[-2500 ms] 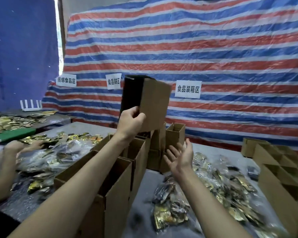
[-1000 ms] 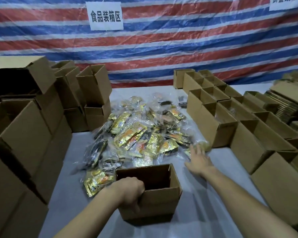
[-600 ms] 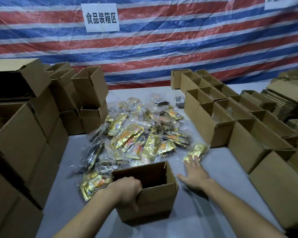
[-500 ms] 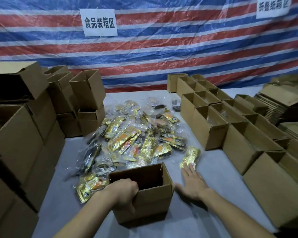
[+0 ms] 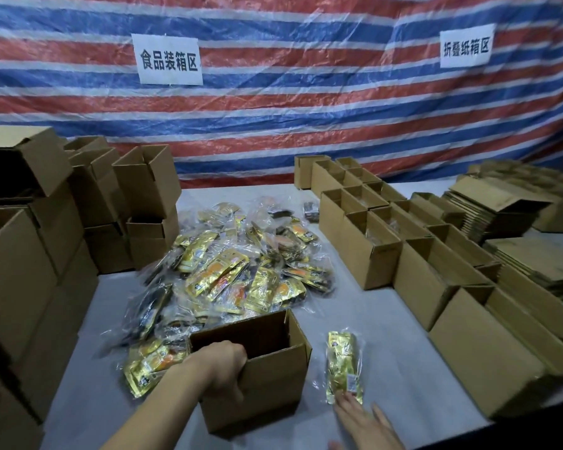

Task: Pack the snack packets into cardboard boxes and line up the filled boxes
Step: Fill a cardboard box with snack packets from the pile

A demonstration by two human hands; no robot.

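The person's left hand (image 5: 223, 365) and right hand (image 5: 368, 423) are bare, as is the left forearm (image 5: 163, 407), smooth and uncovered from the wrist down to the frame's lower edge. The right wrist is likewise uncovered. The right hand's fingers (image 5: 348, 407) are slim, and blur softens their tips and nails

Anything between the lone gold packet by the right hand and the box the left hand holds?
Nothing visible. The gold packet lies on bare table beside the open box; the right hand touches its near end, the left hand grips the box's rim.
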